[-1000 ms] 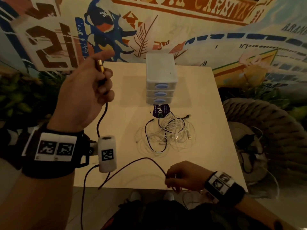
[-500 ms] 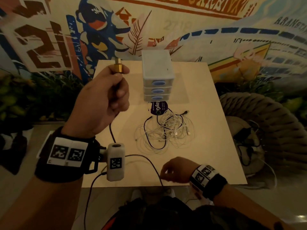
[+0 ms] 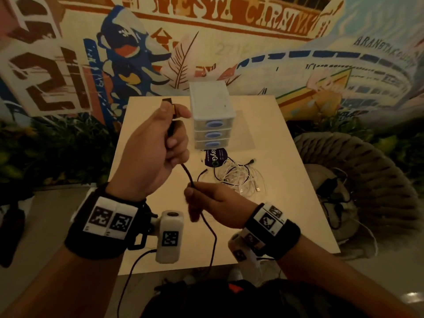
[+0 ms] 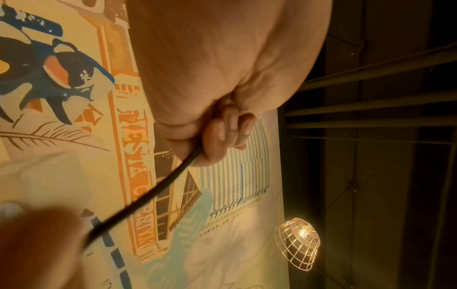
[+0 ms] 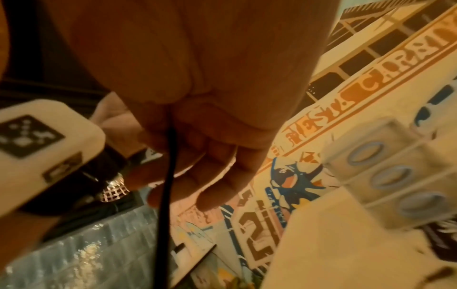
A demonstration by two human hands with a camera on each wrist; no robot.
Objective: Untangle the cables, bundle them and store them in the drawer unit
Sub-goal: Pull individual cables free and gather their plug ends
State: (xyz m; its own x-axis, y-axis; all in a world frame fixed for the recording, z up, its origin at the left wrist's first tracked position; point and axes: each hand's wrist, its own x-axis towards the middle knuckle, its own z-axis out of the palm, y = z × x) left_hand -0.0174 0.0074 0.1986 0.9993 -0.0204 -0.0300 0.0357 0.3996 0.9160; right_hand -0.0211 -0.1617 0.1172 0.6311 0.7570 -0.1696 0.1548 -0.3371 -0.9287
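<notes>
My left hand (image 3: 158, 143) is raised over the table and grips the plug end of a black cable (image 3: 187, 174); the plug (image 3: 168, 101) sticks up above my thumb. Just below it my right hand (image 3: 206, 198) pinches the same black cable (image 5: 168, 176), which hangs on down past the table's front edge. In the left wrist view the cable (image 4: 148, 195) runs taut from my curled fingers. A tangle of white and black cables (image 3: 236, 177) lies on the table in front of the white three-drawer unit (image 3: 212, 118), whose drawers are closed.
The light wooden table (image 3: 286, 180) stands against a painted mural wall. A dark round tag (image 3: 214, 157) lies at the drawer unit's foot. A woven pouf (image 3: 358, 180) with dark cables on it sits to the right of the table.
My right hand has risen from the table's front edge to just under my left hand and taken the black cable there. My left hand moved right, toward the drawer unit.
</notes>
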